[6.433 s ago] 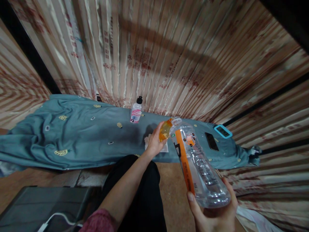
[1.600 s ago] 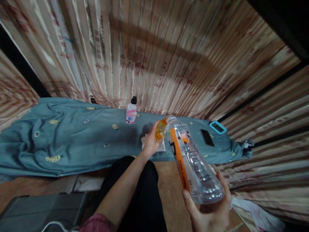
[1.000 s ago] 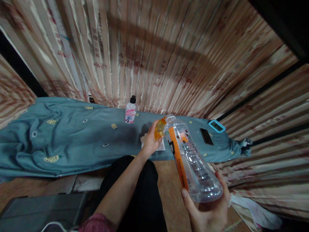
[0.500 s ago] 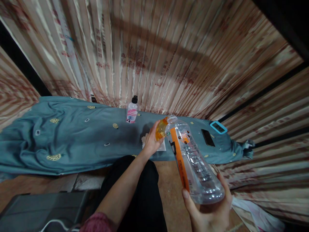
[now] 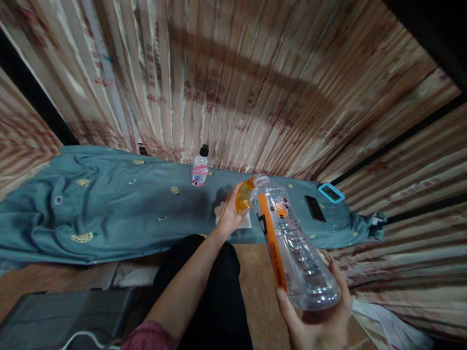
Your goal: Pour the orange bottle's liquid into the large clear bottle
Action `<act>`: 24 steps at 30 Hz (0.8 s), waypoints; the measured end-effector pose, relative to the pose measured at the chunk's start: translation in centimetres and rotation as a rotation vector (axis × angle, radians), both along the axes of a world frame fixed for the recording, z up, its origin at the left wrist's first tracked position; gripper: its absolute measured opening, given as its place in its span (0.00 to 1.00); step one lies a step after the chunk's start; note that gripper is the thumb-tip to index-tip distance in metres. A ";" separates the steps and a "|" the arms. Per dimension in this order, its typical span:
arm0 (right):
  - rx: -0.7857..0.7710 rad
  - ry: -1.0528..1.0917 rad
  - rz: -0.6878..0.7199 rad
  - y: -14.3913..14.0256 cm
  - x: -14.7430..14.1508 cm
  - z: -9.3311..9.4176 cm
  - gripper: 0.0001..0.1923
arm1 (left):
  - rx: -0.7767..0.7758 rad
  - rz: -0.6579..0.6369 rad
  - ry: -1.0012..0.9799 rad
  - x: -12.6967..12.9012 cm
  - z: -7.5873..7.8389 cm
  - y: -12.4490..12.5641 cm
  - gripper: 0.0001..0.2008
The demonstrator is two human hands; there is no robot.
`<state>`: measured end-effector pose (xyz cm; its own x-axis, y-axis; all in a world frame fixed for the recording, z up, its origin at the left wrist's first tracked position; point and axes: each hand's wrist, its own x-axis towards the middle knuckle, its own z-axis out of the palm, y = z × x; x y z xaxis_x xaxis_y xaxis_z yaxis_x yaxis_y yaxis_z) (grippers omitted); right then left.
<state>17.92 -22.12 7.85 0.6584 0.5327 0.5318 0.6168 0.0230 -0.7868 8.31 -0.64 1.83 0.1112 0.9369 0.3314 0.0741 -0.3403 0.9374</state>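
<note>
Plainly, the right hand [image 5: 323,326] cups a tilted bottle [image 5: 297,250]

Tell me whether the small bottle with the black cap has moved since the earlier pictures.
No. Against the pineapple print to its left on the cloth, the small bottle keeps the same spot; the whole view has shifted slightly.

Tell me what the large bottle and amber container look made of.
Large bottle: probably clear, glossy plastic, judging by its ridged, transparent wall and highlights. Amber container: glossy, translucent plastic or glass; light seems to pass through, but which is unclear.
</note>
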 end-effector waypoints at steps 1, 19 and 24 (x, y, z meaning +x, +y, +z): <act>-0.009 0.001 -0.006 0.0 -0.1 0.1 0.59 | 0.003 -0.001 -0.003 0.0 0.0 0.0 0.44; 0.035 0.001 -0.021 0.2 -0.5 0.2 0.59 | -0.016 0.008 -0.019 0.1 0.0 0.0 0.43; -0.026 0.052 -0.030 0.1 -0.9 0.7 0.59 | -0.015 -0.002 -0.028 0.1 -0.1 0.1 0.43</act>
